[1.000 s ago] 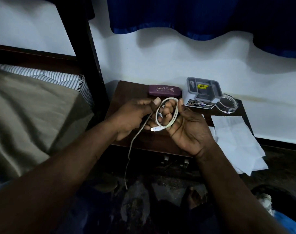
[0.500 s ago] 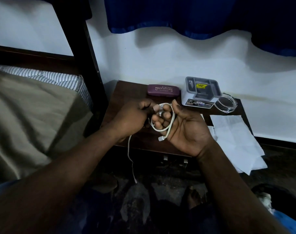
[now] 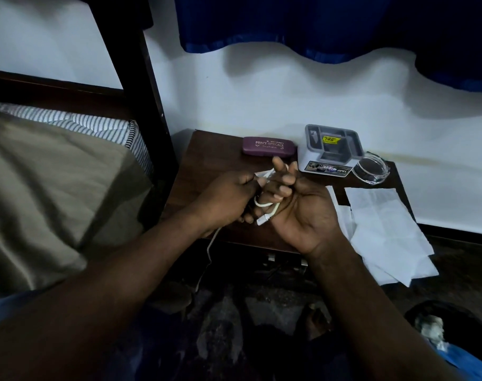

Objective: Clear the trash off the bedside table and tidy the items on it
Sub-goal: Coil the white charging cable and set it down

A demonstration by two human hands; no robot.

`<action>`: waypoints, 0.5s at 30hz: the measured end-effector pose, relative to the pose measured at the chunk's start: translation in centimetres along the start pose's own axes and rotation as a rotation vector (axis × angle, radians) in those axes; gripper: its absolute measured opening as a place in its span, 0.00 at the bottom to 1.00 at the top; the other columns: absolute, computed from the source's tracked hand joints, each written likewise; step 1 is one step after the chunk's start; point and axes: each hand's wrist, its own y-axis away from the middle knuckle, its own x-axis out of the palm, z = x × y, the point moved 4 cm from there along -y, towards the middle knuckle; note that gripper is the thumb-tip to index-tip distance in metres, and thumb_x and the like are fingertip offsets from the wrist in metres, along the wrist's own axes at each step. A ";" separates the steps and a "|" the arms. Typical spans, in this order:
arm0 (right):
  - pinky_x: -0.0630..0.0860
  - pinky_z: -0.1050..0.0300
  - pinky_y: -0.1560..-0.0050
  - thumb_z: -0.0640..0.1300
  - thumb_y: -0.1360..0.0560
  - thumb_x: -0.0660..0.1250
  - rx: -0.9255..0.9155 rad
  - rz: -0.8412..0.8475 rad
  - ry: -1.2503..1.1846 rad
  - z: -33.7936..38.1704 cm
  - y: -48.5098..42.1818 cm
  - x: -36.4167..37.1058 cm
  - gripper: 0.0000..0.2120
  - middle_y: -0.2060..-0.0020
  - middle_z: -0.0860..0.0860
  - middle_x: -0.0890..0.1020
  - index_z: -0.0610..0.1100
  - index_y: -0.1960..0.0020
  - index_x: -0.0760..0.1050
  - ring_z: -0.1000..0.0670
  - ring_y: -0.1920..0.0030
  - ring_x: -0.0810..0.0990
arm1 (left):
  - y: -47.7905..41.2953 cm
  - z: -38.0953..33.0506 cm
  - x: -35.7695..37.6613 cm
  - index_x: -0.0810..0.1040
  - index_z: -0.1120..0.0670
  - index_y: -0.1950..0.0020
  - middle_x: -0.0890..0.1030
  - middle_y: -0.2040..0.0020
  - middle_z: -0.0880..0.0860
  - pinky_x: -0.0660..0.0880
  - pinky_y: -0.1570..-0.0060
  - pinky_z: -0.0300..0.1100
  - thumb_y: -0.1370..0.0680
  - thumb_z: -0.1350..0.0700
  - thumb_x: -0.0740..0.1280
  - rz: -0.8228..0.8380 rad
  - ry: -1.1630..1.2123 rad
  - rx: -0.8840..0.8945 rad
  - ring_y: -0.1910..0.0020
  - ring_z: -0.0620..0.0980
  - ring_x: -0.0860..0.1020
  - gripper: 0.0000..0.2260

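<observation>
Over the bedside table (image 3: pixel 206 160), the left hand (image 3: pixel 228 199) pinches a white cable (image 3: pixel 267 206) looped round the right hand (image 3: pixel 303 210), whose fingers curl on it. Behind sit a glasses case (image 3: pixel 267 145), organizer (image 3: pixel 330 151), dish (image 3: pixel 370 167); papers (image 3: pixel 382 229) overhang the table's right edge.

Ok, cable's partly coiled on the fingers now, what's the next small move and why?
Probably one more wrap: the left hand draws up the slack and lays it over the right hand. The white cable is looped around the right hand's fingers with a plug end sticking out, but a loose tail hangs past the bedside table edge toward the floor.
</observation>
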 end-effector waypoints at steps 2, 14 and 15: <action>0.77 0.63 0.66 0.44 0.20 0.59 -0.008 0.027 0.004 0.1 0.1 0.3 0.16 0.66 0.53 0.78 0.36 0.45 0.82 0.56 0.68 0.77 | 0.1 -0.2 -0.2 0.82 0.64 0.47 0.81 0.67 0.56 0.70 0.73 0.38 0.13 0.55 0.59 -0.020 -0.006 0.006 0.74 0.51 0.75 0.16; 0.84 0.51 0.43 0.29 0.24 0.60 -0.247 0.049 -0.119 2.0 0.7 1.1 0.14 0.48 0.42 0.88 0.35 0.43 0.78 0.39 0.44 0.87 | 0.7 0.7 1.0 0.81 0.50 0.48 0.85 0.60 0.53 0.76 0.62 0.40 0.14 0.60 0.58 0.260 0.004 -0.134 0.66 0.50 0.81 0.12; 0.83 0.50 0.41 0.29 0.25 0.60 -0.278 0.029 -0.120 2.2 0.7 0.9 0.13 0.47 0.42 0.87 0.35 0.44 0.79 0.38 0.43 0.87 | 0.9 1.0 1.2 0.81 0.50 0.48 0.85 0.60 0.54 0.76 0.62 0.40 0.13 0.57 0.59 0.292 -0.028 -0.149 0.66 0.49 0.81 0.12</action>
